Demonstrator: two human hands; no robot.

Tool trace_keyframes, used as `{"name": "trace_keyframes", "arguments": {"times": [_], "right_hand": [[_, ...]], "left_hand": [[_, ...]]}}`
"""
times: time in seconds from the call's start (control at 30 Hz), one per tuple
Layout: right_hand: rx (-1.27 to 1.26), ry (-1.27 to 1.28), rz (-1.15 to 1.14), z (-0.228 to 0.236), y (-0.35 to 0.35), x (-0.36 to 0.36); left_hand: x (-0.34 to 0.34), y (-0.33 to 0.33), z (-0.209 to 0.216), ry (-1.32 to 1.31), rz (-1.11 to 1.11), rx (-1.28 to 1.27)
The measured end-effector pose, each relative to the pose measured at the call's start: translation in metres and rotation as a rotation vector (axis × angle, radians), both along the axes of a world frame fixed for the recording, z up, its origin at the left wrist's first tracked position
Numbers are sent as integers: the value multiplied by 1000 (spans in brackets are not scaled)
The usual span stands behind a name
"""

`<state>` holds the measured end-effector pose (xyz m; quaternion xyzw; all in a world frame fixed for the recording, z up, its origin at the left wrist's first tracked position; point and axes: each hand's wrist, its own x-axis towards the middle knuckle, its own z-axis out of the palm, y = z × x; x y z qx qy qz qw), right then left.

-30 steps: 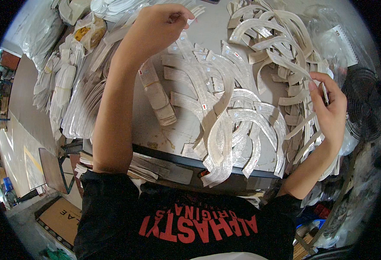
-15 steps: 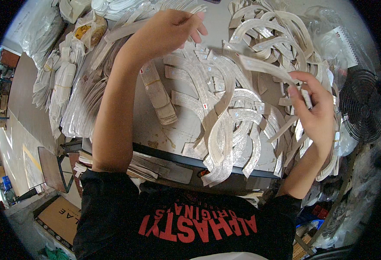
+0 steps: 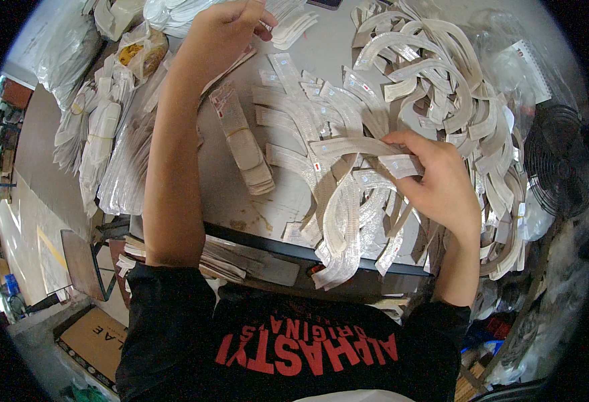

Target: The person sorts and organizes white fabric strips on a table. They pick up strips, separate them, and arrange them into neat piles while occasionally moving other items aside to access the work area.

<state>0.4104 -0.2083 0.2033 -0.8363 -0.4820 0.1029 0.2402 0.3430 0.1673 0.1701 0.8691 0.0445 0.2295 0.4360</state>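
Strips of pale, shiny material (image 3: 351,221) lie in a loose pile on the tabletop (image 3: 241,206). Over them, the right hand (image 3: 442,184) pinches one strip (image 3: 345,147) between thumb and fingers. The left hand (image 3: 231,21) is near a white stack (image 3: 294,28); I cannot tell whether its bent fingers hold anything. A banded bundle (image 3: 242,141) lies left of the pile.

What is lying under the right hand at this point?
Below the right hand and the pale strip it holds, curved silvery strips overlap on the grey table. The palm covers whatever lies directly beneath; the heap's lowest layers are hidden too.
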Motion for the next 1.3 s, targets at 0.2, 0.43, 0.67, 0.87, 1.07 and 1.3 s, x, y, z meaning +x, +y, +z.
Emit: {"name": "trace_keyframes", "arguments": {"times": [0.2, 0.43, 0.67, 0.87, 1.07, 1.3], "right_hand": [[139, -22, -69, 8, -7, 5], [120, -62, -127, 15, -21, 21], [139, -63, -120, -2, -9, 22], [88, -26, -25, -15, -6, 33], [127, -54, -8, -15, -9, 33], [145, -83, 8, -15, -12, 41]], "left_hand": [[2, -1, 2, 34, 129, 3], [3, -2, 3, 21, 72, 27], [2, -11, 8, 16, 39, -13], [2, -10, 7, 18, -8, 23], [2, -15, 10, 42, -27, 26], [0, -18, 11, 68, -27, 15]]}}
